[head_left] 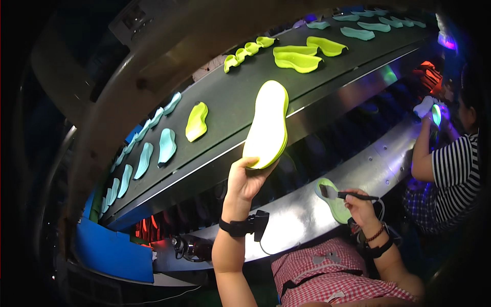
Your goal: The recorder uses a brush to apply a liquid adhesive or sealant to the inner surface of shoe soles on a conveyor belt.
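aloft, yellow sole (268, 125) in left hand (247, 179), conveyor (230, 105) bearing soles (166, 145)

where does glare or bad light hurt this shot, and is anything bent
In the head view, the yellow sole in the left hand is nearly blown out; the metal ledge glares and looks bowed; the corners sink into black.

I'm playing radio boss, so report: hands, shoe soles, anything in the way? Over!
Left hand gripping yellow sole. Right hand holding brush. Brush partly hiding green sole; contact unclear.
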A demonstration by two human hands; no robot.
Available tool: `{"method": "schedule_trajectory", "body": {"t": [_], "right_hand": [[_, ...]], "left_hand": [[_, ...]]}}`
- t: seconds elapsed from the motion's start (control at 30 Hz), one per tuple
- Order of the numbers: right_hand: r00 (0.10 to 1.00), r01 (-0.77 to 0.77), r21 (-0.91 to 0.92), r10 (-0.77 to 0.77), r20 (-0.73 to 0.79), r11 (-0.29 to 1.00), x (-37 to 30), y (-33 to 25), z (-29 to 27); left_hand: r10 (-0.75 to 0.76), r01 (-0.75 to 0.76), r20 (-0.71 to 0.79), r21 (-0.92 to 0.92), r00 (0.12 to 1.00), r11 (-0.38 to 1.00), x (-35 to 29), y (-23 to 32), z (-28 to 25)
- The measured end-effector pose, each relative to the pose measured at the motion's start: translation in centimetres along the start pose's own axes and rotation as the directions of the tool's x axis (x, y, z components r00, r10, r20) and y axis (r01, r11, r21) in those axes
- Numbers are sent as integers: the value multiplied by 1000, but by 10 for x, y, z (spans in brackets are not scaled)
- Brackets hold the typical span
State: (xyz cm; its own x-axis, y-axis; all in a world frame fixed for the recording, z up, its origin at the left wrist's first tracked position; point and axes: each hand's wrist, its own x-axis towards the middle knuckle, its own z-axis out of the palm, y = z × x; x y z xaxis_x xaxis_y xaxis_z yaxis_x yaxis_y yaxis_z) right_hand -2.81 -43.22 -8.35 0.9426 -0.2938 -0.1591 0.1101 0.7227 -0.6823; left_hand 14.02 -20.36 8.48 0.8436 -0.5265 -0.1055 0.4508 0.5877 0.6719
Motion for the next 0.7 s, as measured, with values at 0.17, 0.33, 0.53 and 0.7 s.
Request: {"method": "schedule_trajectory", "body": {"t": [0.17, 0.33, 0.53, 0.7], "right_hand": [[999, 27, -14, -27, 19, 1000, -8, -5, 18], [994, 12, 9, -13, 104, 1000, -7, 8, 26], [914, -91, -208, 165, 371, 974, -4, 48, 69], [878, -126, -385, 283, 386, 914, 12, 92, 86]], "left_hand": [[164, -191, 98, 452, 982, 871, -80, 3, -65], [-59, 120, 287, -201, 956, 972, -150, -32, -90], [16, -12, 46, -85, 999, 996, -152, -96, -155], [117, -41, 155, -421, 981, 906, -135, -133, -146]]}}
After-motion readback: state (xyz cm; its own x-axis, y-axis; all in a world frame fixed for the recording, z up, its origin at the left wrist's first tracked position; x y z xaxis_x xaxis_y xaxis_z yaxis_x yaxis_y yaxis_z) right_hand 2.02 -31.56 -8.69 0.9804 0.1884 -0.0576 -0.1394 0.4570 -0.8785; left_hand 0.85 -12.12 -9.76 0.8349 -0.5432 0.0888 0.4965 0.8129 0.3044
